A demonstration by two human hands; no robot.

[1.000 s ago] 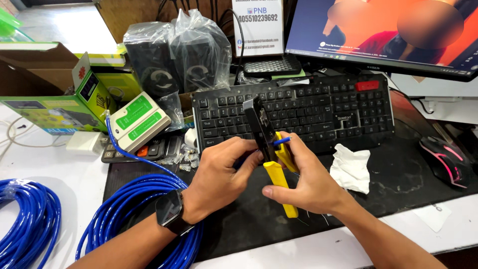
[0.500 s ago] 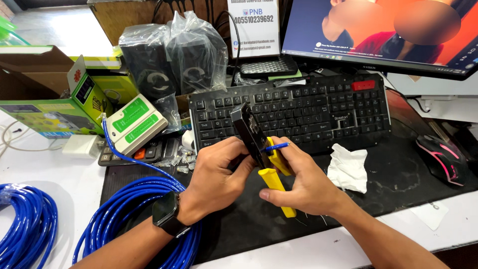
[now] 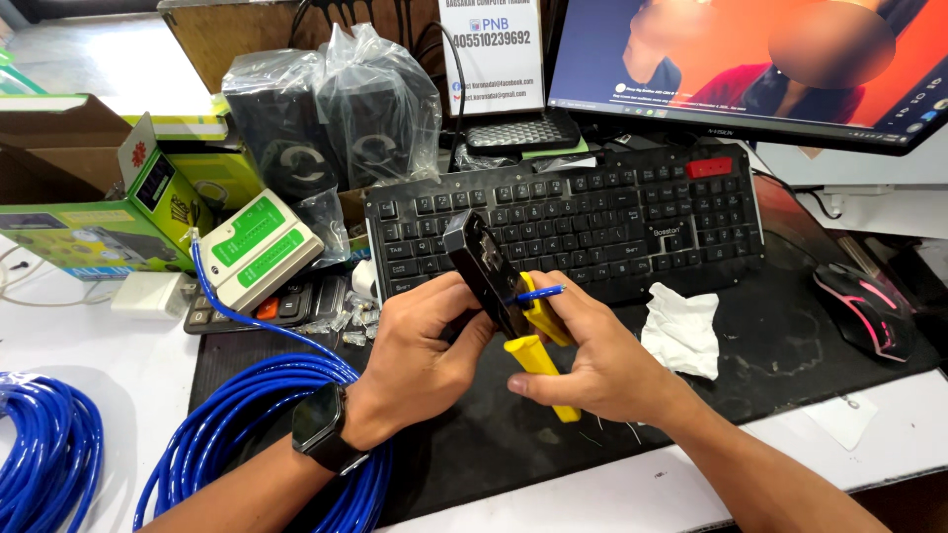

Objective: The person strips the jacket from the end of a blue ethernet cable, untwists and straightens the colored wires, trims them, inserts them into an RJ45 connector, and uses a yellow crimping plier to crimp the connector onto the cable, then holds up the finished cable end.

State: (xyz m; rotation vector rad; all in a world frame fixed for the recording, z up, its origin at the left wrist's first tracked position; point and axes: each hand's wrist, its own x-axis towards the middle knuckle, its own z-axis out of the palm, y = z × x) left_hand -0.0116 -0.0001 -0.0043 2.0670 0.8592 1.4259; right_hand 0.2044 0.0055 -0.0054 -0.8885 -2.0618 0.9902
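My left hand (image 3: 420,355) grips the black head of a crimping tool (image 3: 484,268) from the left; a dark watch sits on that wrist. My right hand (image 3: 592,355) wraps the tool's yellow handles (image 3: 533,360) and pinches a short blue cable end (image 3: 533,293) against the tool's jaw. The tool is held tilted above the black desk mat (image 3: 770,365), just in front of the black keyboard (image 3: 592,212).
A coil of blue network cable (image 3: 227,444) lies at lower left, another coil (image 3: 44,454) at the far left edge. A white-and-green cable tester (image 3: 259,247), clear plug connectors (image 3: 355,321), bagged speakers (image 3: 326,114), a crumpled tissue (image 3: 683,331), a mouse (image 3: 869,308) and a monitor (image 3: 750,69) surround the mat.
The view and hands shifted slightly; the tool's head tilted a little more to the left. The grip on tool and blue cable end is unchanged.
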